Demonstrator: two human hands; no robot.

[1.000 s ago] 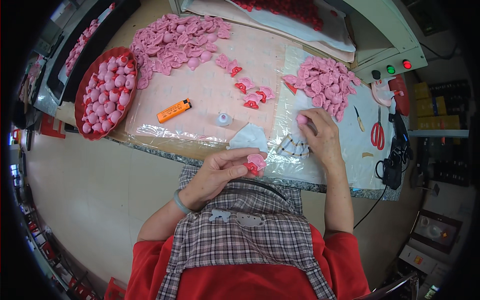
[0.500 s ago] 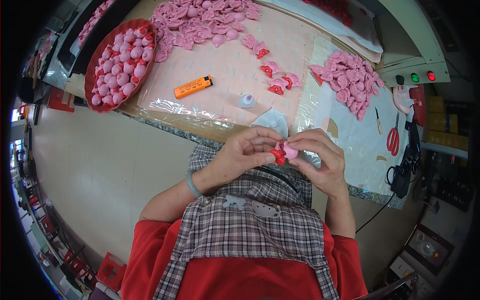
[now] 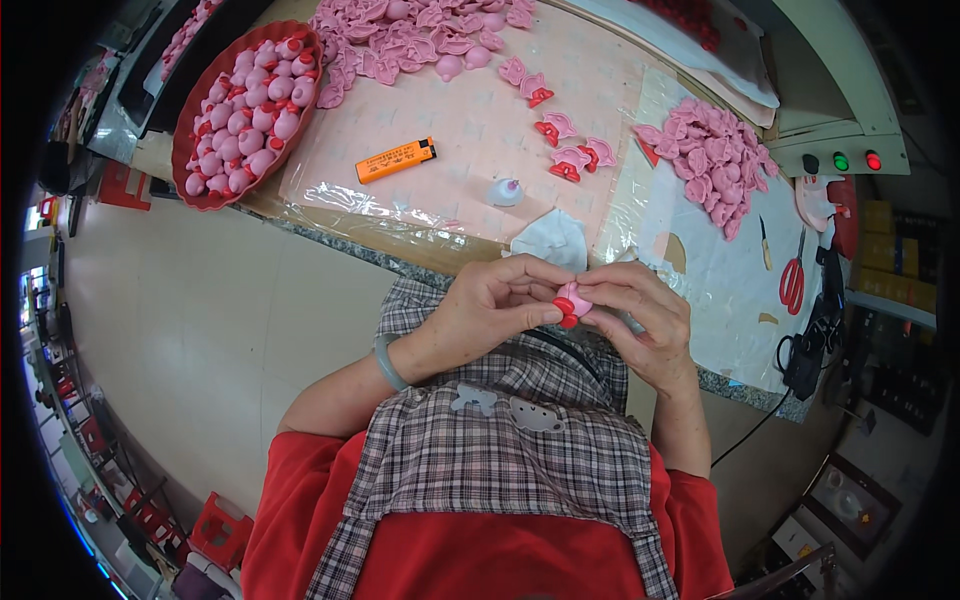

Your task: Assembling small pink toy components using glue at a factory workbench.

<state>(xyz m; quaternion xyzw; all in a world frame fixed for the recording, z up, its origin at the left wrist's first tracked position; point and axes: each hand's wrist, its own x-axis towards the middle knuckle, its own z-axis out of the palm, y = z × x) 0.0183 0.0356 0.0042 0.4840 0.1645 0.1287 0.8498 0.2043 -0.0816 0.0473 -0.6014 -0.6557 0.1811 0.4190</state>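
Observation:
Between my fingertips, over my lap at the table's front edge, is a small pink and red moulded figure part [image 3: 573, 301]. My left hand [image 3: 505, 300] pinches its red side with thumb and fingers. Its rounded pink side is gripped by my right hand [image 3: 645, 318]. Just beyond my fingers lies a crumpled white cloth [image 3: 550, 240]. A small translucent bottle with a purplish tip [image 3: 505, 192] stands behind it. Several pink pieces with red parts [image 3: 569, 162] lie loosely in a row farther back.
A red fluted bowl [image 3: 190, 180] at left holds pink and red balls. Pink piles lie at the back [image 3: 400, 40] and right [image 3: 710, 160]. An orange lighter [image 3: 396, 160], red-handled scissors [image 3: 792, 286] and a small knife [image 3: 766, 243] rest on the table. A machine with lit buttons [image 3: 840, 160] stands at right.
The gap between the red and pink sides has closed as my fingers pressed them together. My hands have shifted slightly right, and the whole view has moved a little.

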